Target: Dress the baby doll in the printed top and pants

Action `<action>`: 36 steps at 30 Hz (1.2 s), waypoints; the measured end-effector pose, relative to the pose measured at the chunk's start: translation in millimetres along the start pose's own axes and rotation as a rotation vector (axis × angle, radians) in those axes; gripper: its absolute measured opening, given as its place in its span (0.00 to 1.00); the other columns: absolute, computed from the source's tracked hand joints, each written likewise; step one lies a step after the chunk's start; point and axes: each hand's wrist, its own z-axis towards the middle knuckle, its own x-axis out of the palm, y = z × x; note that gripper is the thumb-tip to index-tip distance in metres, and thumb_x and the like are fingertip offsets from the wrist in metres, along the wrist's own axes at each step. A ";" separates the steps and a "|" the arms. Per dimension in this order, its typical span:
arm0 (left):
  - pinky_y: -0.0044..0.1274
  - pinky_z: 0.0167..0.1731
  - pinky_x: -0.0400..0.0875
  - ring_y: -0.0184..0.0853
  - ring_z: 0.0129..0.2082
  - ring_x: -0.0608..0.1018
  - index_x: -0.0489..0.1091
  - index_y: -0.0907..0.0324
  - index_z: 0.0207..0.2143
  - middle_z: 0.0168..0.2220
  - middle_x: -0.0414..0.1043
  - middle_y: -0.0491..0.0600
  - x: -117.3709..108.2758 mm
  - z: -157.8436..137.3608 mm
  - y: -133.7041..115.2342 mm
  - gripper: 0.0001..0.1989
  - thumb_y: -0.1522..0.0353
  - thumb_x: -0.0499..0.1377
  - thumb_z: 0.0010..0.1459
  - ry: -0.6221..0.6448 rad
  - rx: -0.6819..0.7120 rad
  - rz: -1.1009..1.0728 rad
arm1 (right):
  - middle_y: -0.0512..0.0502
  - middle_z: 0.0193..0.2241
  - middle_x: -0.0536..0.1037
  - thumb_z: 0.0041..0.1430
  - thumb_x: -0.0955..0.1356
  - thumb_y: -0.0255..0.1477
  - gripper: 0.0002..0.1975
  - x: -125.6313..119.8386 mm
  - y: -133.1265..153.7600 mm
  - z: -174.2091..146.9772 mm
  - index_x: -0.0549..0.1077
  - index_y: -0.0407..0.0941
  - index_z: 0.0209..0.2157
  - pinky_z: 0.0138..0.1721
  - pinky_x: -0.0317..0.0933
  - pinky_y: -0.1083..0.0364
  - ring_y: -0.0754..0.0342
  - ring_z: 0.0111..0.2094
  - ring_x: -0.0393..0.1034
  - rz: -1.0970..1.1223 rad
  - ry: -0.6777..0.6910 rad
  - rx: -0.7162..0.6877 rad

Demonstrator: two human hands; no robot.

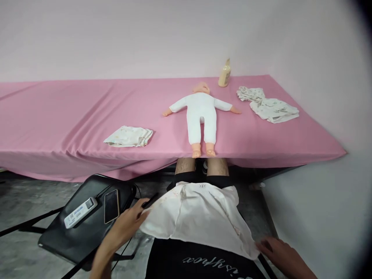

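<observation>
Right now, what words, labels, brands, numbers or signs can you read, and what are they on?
Nothing reads for certain.
Black top: pale script, too distorted to quote surely.
White garment: dark marks on its small tag, too small.
White device on the chair: blue print, too small.
Bottle: label markings, too blurred.

Seen from above, the bare left hand (132, 219) and bare right hand (274, 250) hang low and wide apart, fingers (142, 203) pinched, bare forearms (107, 246) angled inward from either side, bare legs (186, 166) slightly parted ahead.
</observation>
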 end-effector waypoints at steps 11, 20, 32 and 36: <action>0.34 0.50 0.66 0.44 0.52 0.73 0.67 0.59 0.53 0.49 0.71 0.54 107.0 80.0 -69.7 0.21 0.56 0.52 0.65 -0.040 0.353 0.415 | 0.40 0.44 0.77 0.63 0.63 0.42 0.17 4.4 136.8 86.6 0.72 0.45 0.45 0.46 0.60 0.47 0.42 0.45 0.71 -0.154 -0.118 -0.338; 0.35 0.47 0.63 0.46 0.48 0.70 0.68 0.59 0.54 0.50 0.68 0.56 116.2 77.5 -67.9 0.20 0.59 0.56 0.64 -0.302 0.423 0.576 | 0.45 0.34 0.74 0.69 0.56 0.35 0.17 -2.1 146.6 101.7 0.72 0.45 0.34 0.39 0.60 0.52 0.50 0.35 0.70 -0.098 -0.161 -0.463; 0.33 0.47 0.63 0.42 0.44 0.74 0.73 0.61 0.42 0.42 0.74 0.54 109.2 91.3 -78.7 0.15 0.72 0.46 0.66 -0.223 0.473 0.489 | 0.41 0.49 0.74 0.64 0.63 0.35 0.11 -34.3 150.6 94.9 0.69 0.45 0.30 0.53 0.58 0.47 0.47 0.49 0.69 0.146 -0.090 -0.530; 0.28 0.45 0.66 0.37 0.42 0.76 0.74 0.59 0.43 0.40 0.76 0.51 78.9 82.6 -81.5 0.15 0.67 0.48 0.66 -0.107 0.426 -0.018 | 0.43 0.42 0.77 0.57 0.68 0.37 0.12 -27.8 151.0 96.2 0.68 0.45 0.27 0.47 0.61 0.51 0.45 0.50 0.69 0.200 0.177 -0.532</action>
